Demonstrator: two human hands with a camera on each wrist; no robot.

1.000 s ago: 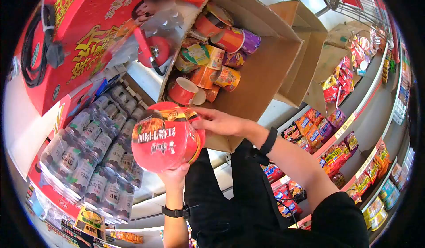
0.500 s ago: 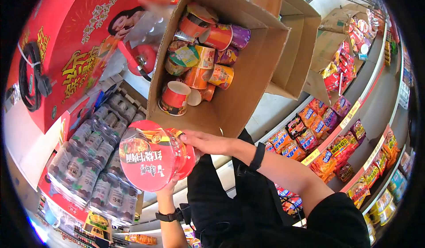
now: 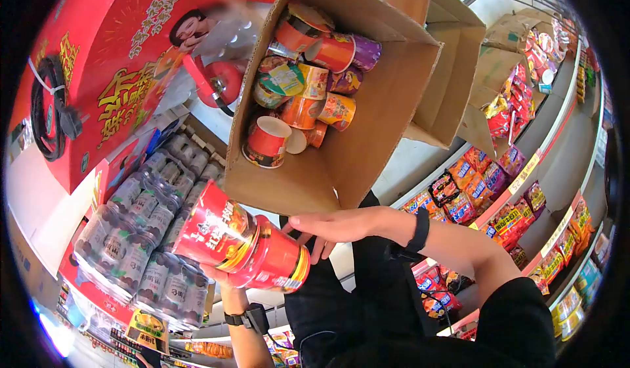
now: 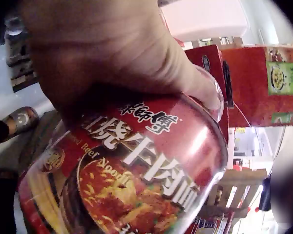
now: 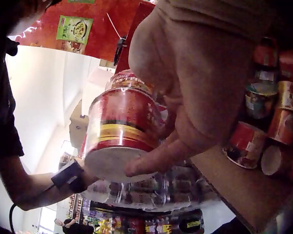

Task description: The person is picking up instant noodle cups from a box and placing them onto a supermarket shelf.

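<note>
Two red noodle cups are held together, a printed one [image 3: 216,227] at the left and a second [image 3: 279,259] beside it. My left hand [image 3: 220,276] grips them from below, mostly hidden behind them in the head view; in the left wrist view that hand [image 4: 122,53] lies around a shiny red cup [image 4: 136,165]. My right hand [image 3: 341,230] is at the second cup's base end, its fingers loosely extended. In the right wrist view a finger of my right hand [image 5: 195,87] touches the pale base of a cup [image 5: 119,122].
An open cardboard box [image 3: 387,105] holds several noodle cups on their sides and upright. More cardboard boxes [image 3: 453,59] stand behind it. Wrapped packs of cans [image 3: 131,237] and a large red box [image 3: 85,72] are at the left; shelves with snack packets [image 3: 472,171] run along the right.
The cups have turned, so the printed side shows where the round lid faced the head camera. My right hand has shifted right and loosened from the cup's side.
</note>
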